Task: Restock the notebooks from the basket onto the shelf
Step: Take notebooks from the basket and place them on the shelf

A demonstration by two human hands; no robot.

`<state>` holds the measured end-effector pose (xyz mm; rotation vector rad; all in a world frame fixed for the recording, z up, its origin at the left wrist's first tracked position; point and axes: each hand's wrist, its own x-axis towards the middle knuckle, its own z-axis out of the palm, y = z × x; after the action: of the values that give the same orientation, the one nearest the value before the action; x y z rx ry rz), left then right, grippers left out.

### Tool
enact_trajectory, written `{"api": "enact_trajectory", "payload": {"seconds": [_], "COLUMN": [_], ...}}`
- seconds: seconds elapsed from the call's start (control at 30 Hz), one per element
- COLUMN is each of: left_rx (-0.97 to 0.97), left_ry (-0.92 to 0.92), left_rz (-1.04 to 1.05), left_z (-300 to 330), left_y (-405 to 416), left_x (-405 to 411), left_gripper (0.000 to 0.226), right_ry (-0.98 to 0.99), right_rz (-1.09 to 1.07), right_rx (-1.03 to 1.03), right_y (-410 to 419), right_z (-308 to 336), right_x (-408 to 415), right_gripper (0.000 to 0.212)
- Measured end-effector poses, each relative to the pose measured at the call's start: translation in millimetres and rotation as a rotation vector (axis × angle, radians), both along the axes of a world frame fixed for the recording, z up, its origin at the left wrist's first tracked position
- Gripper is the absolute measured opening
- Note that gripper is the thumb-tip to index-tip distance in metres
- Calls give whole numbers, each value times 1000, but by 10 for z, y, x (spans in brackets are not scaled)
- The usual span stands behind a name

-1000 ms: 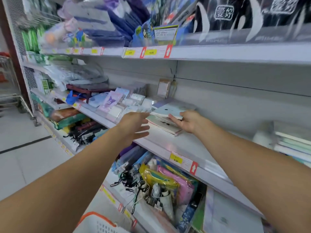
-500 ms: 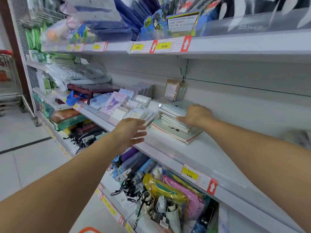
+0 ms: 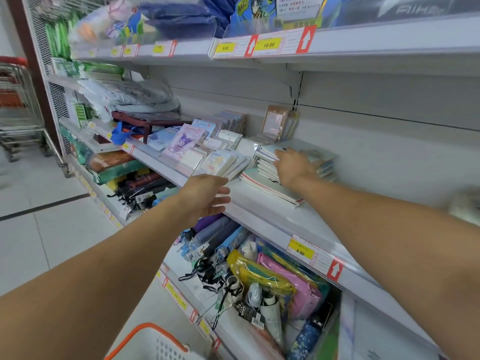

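Here, the right hand point(image 3: 294, 166) is laid flat, fingers extended, on top of the stack of notebooks point(image 3: 270, 178), which is set on the white shelf point(image 3: 272, 216). The left hand point(image 3: 205, 196) is held apart over the shelf edge, fingers straight, nothing gripped. A yellow price tag point(image 3: 300, 252) is fixed below. The orange-rimmed basket point(image 3: 155, 344) is seen at the bottom edge.

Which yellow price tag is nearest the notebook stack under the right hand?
The 6.00 price tag on the front rail of the shelf holding the notebook stack. The 5.00 tag and 10.00 tag sit on the shelf above.
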<state>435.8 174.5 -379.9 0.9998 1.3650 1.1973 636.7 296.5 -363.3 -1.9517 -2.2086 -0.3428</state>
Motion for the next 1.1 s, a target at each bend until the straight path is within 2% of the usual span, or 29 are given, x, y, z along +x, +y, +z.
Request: {"api": "enact_trajectory", "payload": {"seconds": [0.1, 0.17, 0.2, 0.23, 0.27, 0.3, 0.4, 0.5, 0.6, 0.67, 0.7, 0.73, 0.77, 0.83, 0.87, 0.9, 1.03, 1.1], "left_rx": [14, 54, 57, 39, -30, -124, -425, -657, -710, -735, -745, -762, -774, -769, -757, -743, -775, -758], "left_ry": [25, 72, 102, 123, 132, 140, 186, 275, 351, 330, 275, 213, 157, 91, 47, 2, -85, -151], "left_rz": [39, 114, 150, 170, 188, 212, 316, 335, 330, 275, 262, 252, 240, 224, 257, 293, 335, 340], "left_z": [-152, -417, -632, -868, -1186, -1554, -2687, -3420, -3647, -3672, -3677, -3696, -3719, -3787, -3808, -3817, -3893, -3910], "left_y": [-193, -396, -547, -685, -883, -1124, -1987, -2675, -2860, -2856, -2863, -2871, -2890, -2910, -2907, -2890, -2789, -2749], "left_x": [-40, -97, -133, -154, -181, -222, -384, -545, -654, -697, -701, -703, -698, -671, -650, -630, -590, -582], "left_gripper": [18, 12, 10, 9, 10, 10, 13, 29, 26, 42, 44, 43, 40, 25, 10, 8, 23, 21], "right_ry": [204, 562, 741, 853, 924, 966, 893, 628, 685, 911, 1037, 1143, 1202, 1173, 1132, 1132, 1185, 1295], "right_rz": [135, 423, 560, 653, 694, 686, 447, 220, 52, -130, -227, -291, -320, -323, -335, -359, -429, -424], "right_rx": [204, 409, 444, 405, 271, 53, -657, -974, -1044, -1063, -1094, -1124, -1145, -1167, -1163, -1164, -1186, -1218], "right_y": [-432, -931, -1224, -1507, -1781, -2038, -2726, -3219, -3413, -3377, -3341, -3294, -3236, -3106, -3058, -3033, -3039, -3053], "right_z": [-55, -229, -423, -648, -979, -1373, -2670, -3627, -4055, -4196, -4239, -4264, -4294, -4407, -4475, -4512, -4502, -4497], "right_x": [-136, -348, -468, -575, -683, -781, -856, -673, -513, -493, -506, -535, -573, -661, -712, -775, -924, -943], "right_gripper": [47, 30, 21, 19, 23, 27, 36, 31, 22, 41, 56, 61, 70, 73, 68, 58, 24, 19]}}
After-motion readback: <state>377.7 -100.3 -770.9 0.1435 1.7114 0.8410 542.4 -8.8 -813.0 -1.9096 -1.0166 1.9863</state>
